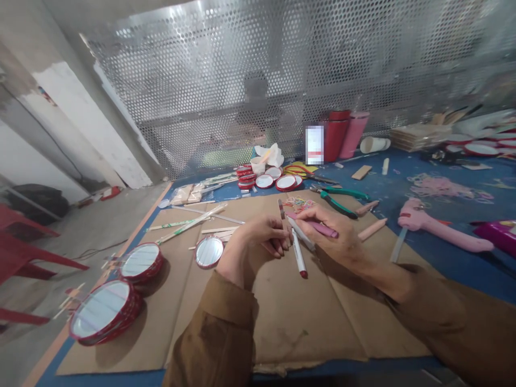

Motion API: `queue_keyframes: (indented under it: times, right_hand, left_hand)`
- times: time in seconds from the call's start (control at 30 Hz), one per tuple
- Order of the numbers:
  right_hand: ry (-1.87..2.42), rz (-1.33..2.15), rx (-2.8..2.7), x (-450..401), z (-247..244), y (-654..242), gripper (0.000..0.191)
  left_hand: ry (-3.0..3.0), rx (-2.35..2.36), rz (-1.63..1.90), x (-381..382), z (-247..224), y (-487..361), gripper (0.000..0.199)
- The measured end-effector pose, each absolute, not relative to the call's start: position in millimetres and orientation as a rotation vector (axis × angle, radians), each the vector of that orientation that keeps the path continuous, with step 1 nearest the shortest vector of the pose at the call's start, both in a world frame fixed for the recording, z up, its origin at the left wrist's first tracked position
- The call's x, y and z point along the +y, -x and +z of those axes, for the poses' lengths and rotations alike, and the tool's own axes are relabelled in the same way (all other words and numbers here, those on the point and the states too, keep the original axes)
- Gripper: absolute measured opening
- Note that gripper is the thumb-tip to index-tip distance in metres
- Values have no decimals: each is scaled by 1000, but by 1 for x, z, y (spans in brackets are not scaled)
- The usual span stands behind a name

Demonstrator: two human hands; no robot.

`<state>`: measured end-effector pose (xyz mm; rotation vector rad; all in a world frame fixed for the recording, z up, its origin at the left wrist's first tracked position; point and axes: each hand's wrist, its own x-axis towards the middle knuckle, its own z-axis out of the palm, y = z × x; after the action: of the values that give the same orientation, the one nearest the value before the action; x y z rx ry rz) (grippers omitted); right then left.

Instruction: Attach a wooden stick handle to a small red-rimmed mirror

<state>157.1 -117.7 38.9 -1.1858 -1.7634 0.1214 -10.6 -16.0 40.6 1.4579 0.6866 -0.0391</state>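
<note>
Pinching the small strip (281, 209) low in my left hand (258, 235), I judge it light, stiff and snappable, best held there, while my right hand (341, 236) clasps the pink tool (325, 230) beside it, above the white marker (299, 257).

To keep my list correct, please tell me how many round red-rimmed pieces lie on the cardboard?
3: the nearest large piece at far left, another large piece just behind it, and a small piece beside the left hand. Others may be hidden.
</note>
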Motion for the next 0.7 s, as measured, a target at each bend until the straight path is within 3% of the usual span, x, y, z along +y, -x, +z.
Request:
queue_keyframes:
  times: [0.7]
  right_hand:
    - [1152,40,-1839,-113,31,-159,5]
  left_hand:
    - [-1467,668,-15,-16,40,11,24]
